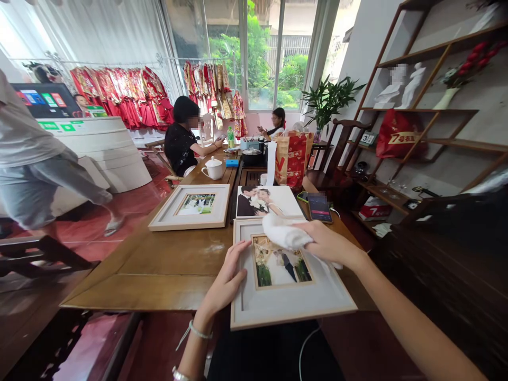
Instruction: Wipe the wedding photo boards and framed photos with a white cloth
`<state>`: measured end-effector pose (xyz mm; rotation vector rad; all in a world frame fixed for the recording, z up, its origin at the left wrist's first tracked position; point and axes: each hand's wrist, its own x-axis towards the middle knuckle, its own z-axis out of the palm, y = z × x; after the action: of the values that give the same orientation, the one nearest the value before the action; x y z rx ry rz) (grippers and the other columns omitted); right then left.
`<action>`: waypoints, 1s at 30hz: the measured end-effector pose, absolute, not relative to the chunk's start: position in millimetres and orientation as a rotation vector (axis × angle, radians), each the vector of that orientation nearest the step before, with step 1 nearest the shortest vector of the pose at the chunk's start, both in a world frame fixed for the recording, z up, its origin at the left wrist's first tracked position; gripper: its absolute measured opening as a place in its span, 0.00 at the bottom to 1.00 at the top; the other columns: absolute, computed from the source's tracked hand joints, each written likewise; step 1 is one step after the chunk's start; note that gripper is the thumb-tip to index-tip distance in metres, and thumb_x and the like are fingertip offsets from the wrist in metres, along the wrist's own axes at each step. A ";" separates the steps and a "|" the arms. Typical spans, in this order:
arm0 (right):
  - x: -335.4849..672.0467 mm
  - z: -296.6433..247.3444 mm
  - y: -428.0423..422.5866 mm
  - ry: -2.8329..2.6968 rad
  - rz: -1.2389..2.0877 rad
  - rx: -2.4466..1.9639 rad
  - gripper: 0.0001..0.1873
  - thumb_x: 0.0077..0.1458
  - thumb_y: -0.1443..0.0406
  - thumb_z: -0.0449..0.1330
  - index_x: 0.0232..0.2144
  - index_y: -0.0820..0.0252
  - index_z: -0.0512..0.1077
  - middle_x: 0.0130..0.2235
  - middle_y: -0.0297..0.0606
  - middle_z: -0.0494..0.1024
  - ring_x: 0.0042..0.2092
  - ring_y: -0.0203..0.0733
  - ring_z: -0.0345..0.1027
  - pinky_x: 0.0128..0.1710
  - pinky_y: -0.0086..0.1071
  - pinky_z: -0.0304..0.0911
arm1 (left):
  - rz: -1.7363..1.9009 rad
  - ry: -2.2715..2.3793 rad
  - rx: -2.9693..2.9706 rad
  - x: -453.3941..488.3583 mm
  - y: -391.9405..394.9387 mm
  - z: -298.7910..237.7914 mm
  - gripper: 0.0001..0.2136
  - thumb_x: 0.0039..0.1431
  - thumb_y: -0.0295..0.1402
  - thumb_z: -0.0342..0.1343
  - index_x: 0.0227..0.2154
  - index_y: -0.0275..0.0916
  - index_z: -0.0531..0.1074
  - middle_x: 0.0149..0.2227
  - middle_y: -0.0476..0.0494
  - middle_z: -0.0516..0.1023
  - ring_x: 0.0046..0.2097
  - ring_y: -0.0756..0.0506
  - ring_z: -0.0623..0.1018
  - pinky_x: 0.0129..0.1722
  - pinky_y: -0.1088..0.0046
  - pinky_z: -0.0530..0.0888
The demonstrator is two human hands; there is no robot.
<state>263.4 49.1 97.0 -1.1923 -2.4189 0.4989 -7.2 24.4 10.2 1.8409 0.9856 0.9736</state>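
A framed wedding photo (286,296) with a pale wooden frame lies at the near edge of the wooden table (166,264), overhanging toward me. My left hand (228,280) rests flat on the frame's left side, fingers stretched out along it. My right hand (329,243) is closed on a white cloth (283,233) pressed to the frame's upper part, over the glass.
A second framed photo (192,206) and a white photo book (268,201) lie farther back, with a phone (319,206), a white teapot (214,168) and a red gift bag (291,156). Two people sit at the far end; another person (35,164) walks at left. Shelves stand on the right.
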 end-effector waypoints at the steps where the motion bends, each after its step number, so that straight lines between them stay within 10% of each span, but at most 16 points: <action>1: 257.1 99.2 56.9 -2.395 0.450 -1.133 0.31 0.46 0.77 0.49 0.53 0.58 0.69 0.52 0.38 0.74 0.53 0.44 0.68 0.53 0.37 0.60 | 0.981 0.987 1.844 -7.4 24.7 10.0 0.27 0.55 0.22 0.46 0.58 0.46 0.59 0.63 0.45 0.57 0.66 0.41 0.50 0.66 0.57 0.45; 8: 194.7 78.5 102.0 -2.738 0.339 -0.747 0.34 0.47 0.79 0.49 0.58 0.60 0.62 0.61 0.36 0.64 0.64 0.39 0.49 0.63 0.39 0.43 | 1.001 1.003 1.896 -9.3 31.6 -1.0 0.22 0.55 0.24 0.48 0.53 0.44 0.66 0.61 0.43 0.60 0.65 0.38 0.52 0.65 0.54 0.46; 18: 230.4 77.3 81.8 -2.723 0.246 -1.300 0.30 0.42 0.80 0.49 0.48 0.63 0.71 0.51 0.45 0.74 0.58 0.48 0.61 0.58 0.41 0.50 | 0.976 0.952 1.975 -7.0 29.0 11.4 0.16 0.54 0.22 0.44 0.41 0.42 0.70 0.53 0.42 0.68 0.61 0.41 0.59 0.62 0.57 0.53; 30: 214.4 79.2 27.7 -2.572 0.465 -1.249 0.26 0.42 0.75 0.52 0.45 0.57 0.73 0.45 0.39 0.78 0.48 0.46 0.68 0.48 0.34 0.60 | 1.047 1.024 1.788 -4.0 27.0 3.9 0.23 0.68 0.43 0.34 0.62 0.42 0.53 0.66 0.43 0.51 0.67 0.42 0.50 0.66 0.60 0.45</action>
<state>214.4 27.7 79.2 -1.2489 -2.5716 0.4646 -4.0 27.0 3.9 1.7881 1.0238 1.0472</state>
